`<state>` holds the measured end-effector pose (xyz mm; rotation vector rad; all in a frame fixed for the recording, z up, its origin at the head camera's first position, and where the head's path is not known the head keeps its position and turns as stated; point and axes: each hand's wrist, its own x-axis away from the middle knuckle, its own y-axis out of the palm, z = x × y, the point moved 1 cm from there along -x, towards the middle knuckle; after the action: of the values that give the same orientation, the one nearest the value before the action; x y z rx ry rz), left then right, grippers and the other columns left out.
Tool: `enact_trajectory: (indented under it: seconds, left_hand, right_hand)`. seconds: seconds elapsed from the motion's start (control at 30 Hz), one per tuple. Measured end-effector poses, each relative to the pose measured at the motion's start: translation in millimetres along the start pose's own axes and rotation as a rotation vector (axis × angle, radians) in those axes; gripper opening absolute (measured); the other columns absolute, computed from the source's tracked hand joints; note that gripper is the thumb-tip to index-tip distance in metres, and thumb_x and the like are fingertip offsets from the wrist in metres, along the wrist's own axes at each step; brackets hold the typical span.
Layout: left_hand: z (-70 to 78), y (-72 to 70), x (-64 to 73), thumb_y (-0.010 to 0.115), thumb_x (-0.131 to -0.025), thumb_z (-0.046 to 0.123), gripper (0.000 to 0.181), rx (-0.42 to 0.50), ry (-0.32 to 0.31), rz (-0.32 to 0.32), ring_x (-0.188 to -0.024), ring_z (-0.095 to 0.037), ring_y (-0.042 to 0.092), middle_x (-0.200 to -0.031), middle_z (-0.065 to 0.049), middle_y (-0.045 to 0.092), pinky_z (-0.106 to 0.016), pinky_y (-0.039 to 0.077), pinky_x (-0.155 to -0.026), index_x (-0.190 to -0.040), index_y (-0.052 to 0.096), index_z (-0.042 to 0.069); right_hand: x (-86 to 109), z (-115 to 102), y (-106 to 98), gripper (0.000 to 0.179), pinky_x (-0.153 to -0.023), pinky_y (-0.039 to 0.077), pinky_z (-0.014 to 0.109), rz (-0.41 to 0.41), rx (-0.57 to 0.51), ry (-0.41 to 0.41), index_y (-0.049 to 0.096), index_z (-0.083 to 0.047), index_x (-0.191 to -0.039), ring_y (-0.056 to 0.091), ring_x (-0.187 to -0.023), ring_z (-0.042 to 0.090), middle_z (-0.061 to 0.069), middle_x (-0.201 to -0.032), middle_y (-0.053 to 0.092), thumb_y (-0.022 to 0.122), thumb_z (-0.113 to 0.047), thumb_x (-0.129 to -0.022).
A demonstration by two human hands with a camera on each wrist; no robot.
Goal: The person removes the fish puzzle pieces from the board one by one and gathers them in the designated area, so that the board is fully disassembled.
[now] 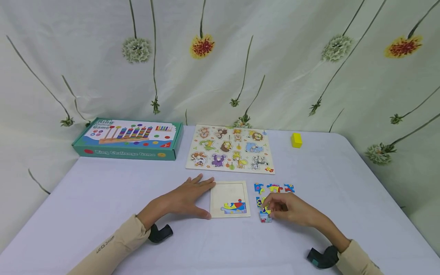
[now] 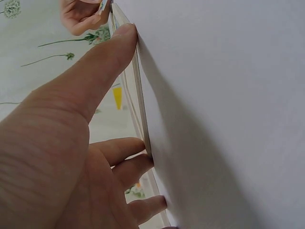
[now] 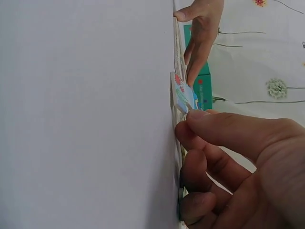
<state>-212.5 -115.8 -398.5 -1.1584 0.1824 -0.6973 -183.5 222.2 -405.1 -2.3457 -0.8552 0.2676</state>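
Note:
A square wooden puzzle tray (image 1: 225,193) lies on the white table, with a few joined puzzle pieces (image 1: 235,208) in its lower right corner. My left hand (image 1: 189,196) is spread at the tray's left side, thumb and fingertips touching its edge. To the tray's right, my right hand (image 1: 292,208) pinches a light-blue puzzle piece (image 3: 181,93) with red marks between thumb and forefinger. Loose puzzle pieces (image 1: 274,188) lie in rows just beyond that hand, which hides part of them.
Behind the tray lies an animal peg board (image 1: 230,149). A green Ring Challenge Game box (image 1: 127,139) stands at the back left, and a yellow block (image 1: 296,140) at the back right. A flower-patterned cloth (image 1: 220,76) hangs behind the table.

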Motion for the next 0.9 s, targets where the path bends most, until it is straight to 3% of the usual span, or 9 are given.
enact_trajectory:
  seconds: [0.3, 0.9]
  left_hand:
    - [-0.3, -0.2, 0.0, 0.077, -0.073, 0.052, 0.096, 0.005, 0.000, 0.000, -0.148, -0.030, 0.004, -0.158, 0.003, 0.023, -0.052, 0.005, -0.118, -0.150, 0.033, 0.016]
    - [-0.4, 1.1, 0.0, 0.077, -0.073, 0.053, 0.095, -0.001, -0.007, 0.006, -0.148, -0.029, 0.004, -0.158, 0.004, 0.024, -0.052, 0.006, -0.118, -0.150, 0.034, 0.017]
  right_hand:
    - [-0.4, -2.1, 1.0, 0.024, -0.061, 0.043, 0.017, 0.013, 0.053, 0.059, 0.067, -0.020, -0.104, 0.051, -0.070, 0.008, -0.005, -0.078, 0.058, 0.072, -0.007, -0.084]
    - [-0.5, -1.4, 1.5, 0.025, -0.059, 0.043, 0.017, -0.005, 0.074, 0.066, 0.070, -0.016, -0.105, 0.050, -0.068, 0.006, -0.006, -0.077, 0.058, 0.070, -0.003, -0.084]
